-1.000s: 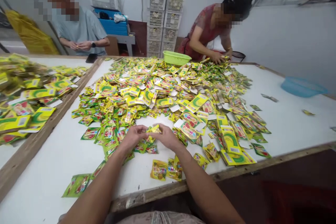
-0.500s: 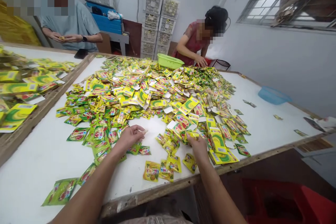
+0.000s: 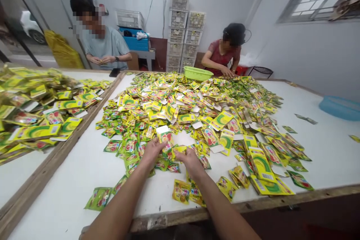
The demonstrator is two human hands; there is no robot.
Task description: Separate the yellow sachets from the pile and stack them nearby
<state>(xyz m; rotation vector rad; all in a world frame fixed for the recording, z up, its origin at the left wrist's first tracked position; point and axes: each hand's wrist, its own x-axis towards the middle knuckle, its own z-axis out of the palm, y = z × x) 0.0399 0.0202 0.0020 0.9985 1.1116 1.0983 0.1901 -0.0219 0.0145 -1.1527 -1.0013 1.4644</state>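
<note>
My left hand [image 3: 152, 152] grips a small carton [image 3: 166, 139] with red fruit printed on it, its white end flap standing up. Close beside it, my right hand [image 3: 191, 162] pinches a yellow sachet [image 3: 179, 150] near the carton's lower side; whether the two touch I cannot tell. Green sachets [image 3: 131, 146] lie heaped to the left of my left hand. Several yellow sachets [image 3: 181, 190] rest on the white table [image 3: 112, 221] in front of and under my right forearm. Beyond my hands spreads a big pile of yellow-green cartons [image 3: 185, 118].
A green basket [image 3: 198, 73] stands at the pile's far edge. Wooden strips [image 3: 92, 120] divide the table on the left, with more cartons [image 3: 36, 131] beyond. A blue basin [image 3: 340, 108] sits at the right. Two people [image 3: 108, 47] work at the far side.
My left hand, holding no carton before, now has one. My right hand has come leftward with the yellow sachet, close to it. The view has swung left.
</note>
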